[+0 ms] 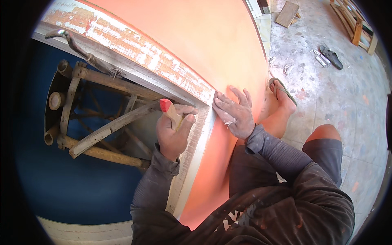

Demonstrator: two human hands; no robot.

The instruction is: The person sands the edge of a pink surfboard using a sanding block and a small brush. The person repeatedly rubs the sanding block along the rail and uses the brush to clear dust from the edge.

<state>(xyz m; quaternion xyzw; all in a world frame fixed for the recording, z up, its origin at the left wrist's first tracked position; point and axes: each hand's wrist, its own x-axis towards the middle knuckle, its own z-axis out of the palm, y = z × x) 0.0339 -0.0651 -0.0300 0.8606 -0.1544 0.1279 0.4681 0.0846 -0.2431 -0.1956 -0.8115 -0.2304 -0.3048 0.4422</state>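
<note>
My left hand [173, 132] is closed round a pale wooden handle [174, 116] with a red end. The working end of this tool is hidden by the hand and the frame. It is held beside the inner edge of a wooden frame [190, 139] with worn white paint. My right hand [237, 112] lies with fingers stretched and apart at the frame's corner, against the orange wall [196, 41]. Whitish dust and a few pale flecks show on it. Along the far side, the frame's upper piece [122, 38] is patchy, with bare wood showing through white paint.
A curved metal handle [77, 49] juts from the frame at the upper left. Inside the dark blue opening stands a bamboo and timber structure [110, 83]. On the stained floor lie a black slipper [331, 57], a board [287, 14] and stacked timber [355, 24].
</note>
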